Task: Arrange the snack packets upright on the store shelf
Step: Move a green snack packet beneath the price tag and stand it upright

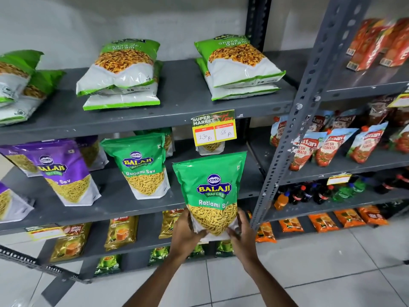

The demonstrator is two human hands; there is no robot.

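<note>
I count two hands: my left hand [184, 234] and my right hand [243, 237]. I see three green Ratlami Sev packets: one in my hands [210, 191], one standing on the middle shelf [141, 165], and one mostly hidden behind it [167, 138]. On the top shelf there are three stacks of green and white packets, two in each: left [15, 85], middle [121, 72], right [239, 67]. I see one yellow price tag [214, 127]. The purple packets [62, 171] number at least three; I cannot count them surely.

Grey shelf [124, 202]: Ratlami Sev packet [142, 166] upright.
</note>
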